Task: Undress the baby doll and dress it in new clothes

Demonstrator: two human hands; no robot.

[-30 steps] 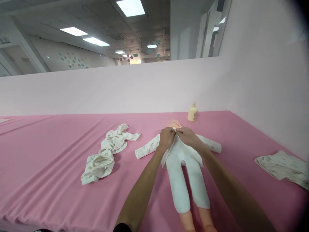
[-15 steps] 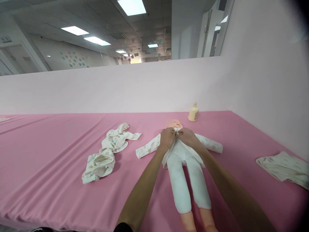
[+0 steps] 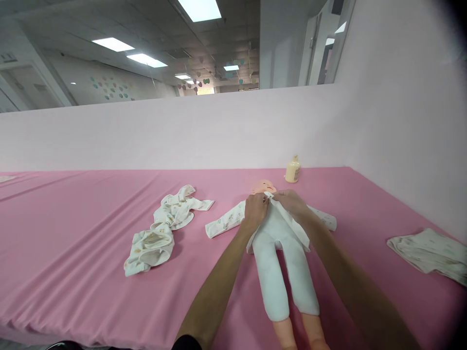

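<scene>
A pink cloth (image 3: 73,228) covers the long table across the lower half of the frame. Behind it a pale pink partition (image 3: 182,131) runs the full width and turns along the right side as a taller wall (image 3: 401,107). Above the partition, upper left, a grey ceiling (image 3: 153,24) carries bright light panels (image 3: 199,8) (several more recede into the distance). A white pillar (image 3: 279,43) stands at upper centre.

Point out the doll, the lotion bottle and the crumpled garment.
doll (image 3: 263,186): head view, on its head.
lotion bottle (image 3: 292,171): head view, on its cream body.
crumpled garment (image 3: 160,233): head view, on its middle folds.
</scene>
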